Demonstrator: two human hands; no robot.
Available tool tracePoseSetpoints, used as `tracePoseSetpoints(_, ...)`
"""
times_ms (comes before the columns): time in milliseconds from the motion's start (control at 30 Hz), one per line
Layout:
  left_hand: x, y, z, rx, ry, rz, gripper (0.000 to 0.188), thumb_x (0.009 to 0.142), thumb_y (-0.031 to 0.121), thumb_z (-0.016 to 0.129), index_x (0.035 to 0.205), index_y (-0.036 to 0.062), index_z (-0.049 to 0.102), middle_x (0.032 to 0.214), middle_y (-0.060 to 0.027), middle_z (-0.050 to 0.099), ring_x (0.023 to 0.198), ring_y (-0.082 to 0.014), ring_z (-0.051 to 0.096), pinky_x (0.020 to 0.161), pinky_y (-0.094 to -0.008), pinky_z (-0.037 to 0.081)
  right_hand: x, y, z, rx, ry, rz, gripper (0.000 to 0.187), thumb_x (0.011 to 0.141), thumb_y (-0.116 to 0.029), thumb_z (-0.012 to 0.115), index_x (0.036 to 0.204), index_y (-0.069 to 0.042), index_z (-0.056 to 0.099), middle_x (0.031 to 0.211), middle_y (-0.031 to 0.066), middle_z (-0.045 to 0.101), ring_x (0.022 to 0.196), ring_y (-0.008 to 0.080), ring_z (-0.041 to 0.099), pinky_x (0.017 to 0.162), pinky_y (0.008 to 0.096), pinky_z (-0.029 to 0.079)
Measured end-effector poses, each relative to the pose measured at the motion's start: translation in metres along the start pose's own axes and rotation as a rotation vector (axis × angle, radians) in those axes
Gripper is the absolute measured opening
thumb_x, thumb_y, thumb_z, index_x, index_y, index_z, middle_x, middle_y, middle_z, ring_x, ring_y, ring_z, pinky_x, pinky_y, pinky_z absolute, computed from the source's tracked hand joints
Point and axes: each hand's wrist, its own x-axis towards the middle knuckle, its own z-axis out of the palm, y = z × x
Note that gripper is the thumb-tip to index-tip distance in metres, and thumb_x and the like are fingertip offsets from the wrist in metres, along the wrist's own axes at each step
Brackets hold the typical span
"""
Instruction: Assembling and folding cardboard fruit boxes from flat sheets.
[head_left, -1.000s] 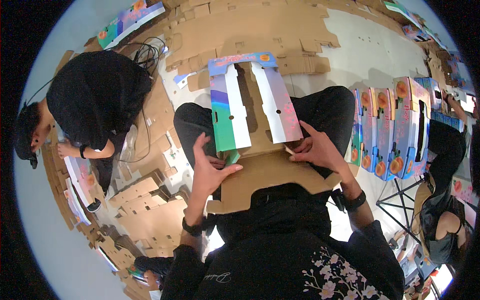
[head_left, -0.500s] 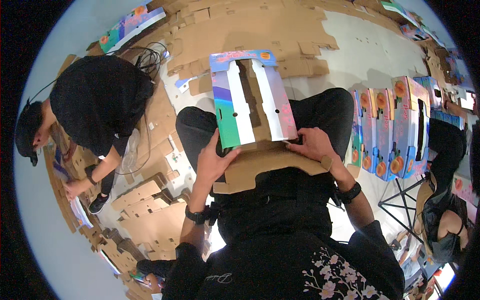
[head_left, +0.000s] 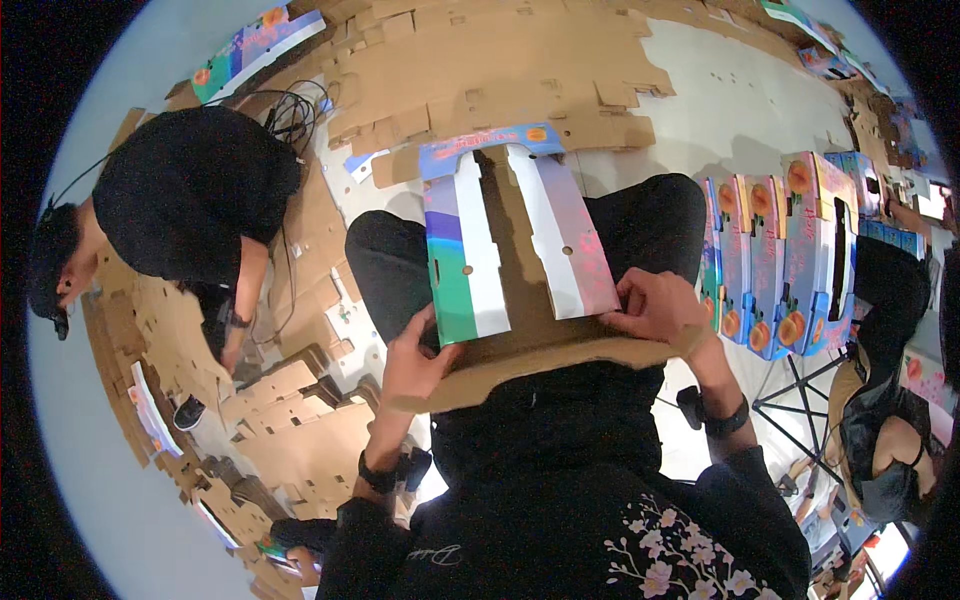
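A partly folded cardboard box (head_left: 583, 225) rests between my bent legs, printed green, purple and pink outside. Its two white-edged top panels leave a long gap, through which brown inner board shows. The far end carries a blue printed flap, while a plain brown end flap (head_left: 530, 372) stands out toward my body. My left hand (head_left: 418, 358) grips the near left corner, thumb along the panel edge. At the near right corner, my right hand (head_left: 655, 308) pinches the box with bent fingers. Some fingertips of both hands are hidden behind the board.
Several finished-looking printed boxes (head_left: 770, 260) stand in a row at my right, near a black metal stand (head_left: 800, 405). Flattened brown cardboard (head_left: 500, 65) covers much of the floor. A co-worker in black (head_left: 190, 190) bends over cardboard at the left, beside loose black cables (head_left: 295, 115).
The box has come closer to me, its near end spreading wider, and the brown end flap has tilted up. Both hands moved with it. The co-worker's arm at left has shifted inward.
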Motion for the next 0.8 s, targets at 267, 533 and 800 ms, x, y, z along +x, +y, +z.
tracePoseSetpoints(267,0.021,-0.018,0.004,-0.035,0.022,0.049,0.061,0.083,0.013,0.077,0.14,0.0033,0.058,0.108,-0.0159,0.076,0.064,-0.0164,0.072,0.06,-0.0306,0.055,0.02,0.023,0.034,0.138,-0.018,-0.07,0.039,0.083,-0.027,0.075,0.105,0.004,0.066,0.082,0.0223,0.07,0.077,0.0387,0.071,0.07,0.0435,0.054)
tracePoseSetpoints(533,0.021,-0.018,-0.004,-0.059,-0.044,0.045,0.069,0.086,0.007,0.075,0.15,0.0052,0.05,0.112,-0.0138,0.073,0.068,-0.0108,0.066,0.064,-0.0282,0.054,0.008,0.021,0.031,0.279,-0.064,0.008,0.044,0.082,-0.018,0.071,0.121,0.002,0.062,0.095,0.0248,0.071,0.087,0.0443,0.069,0.084,0.0503,0.054)
tracePoseSetpoints(800,0.018,-0.001,-0.013,-0.247,-0.133,0.166,0.082,0.085,0.005,0.078,0.158,0.0112,0.041,0.154,-0.0132,0.049,0.092,-0.012,0.061,0.084,-0.0286,0.051,-0.002,0.035,0.037,0.264,0.012,-0.167,0.051,0.083,-0.015,0.071,0.131,0.001,0.061,0.095,0.0178,0.055,0.091,0.0331,0.059,0.085,0.0422,0.05)
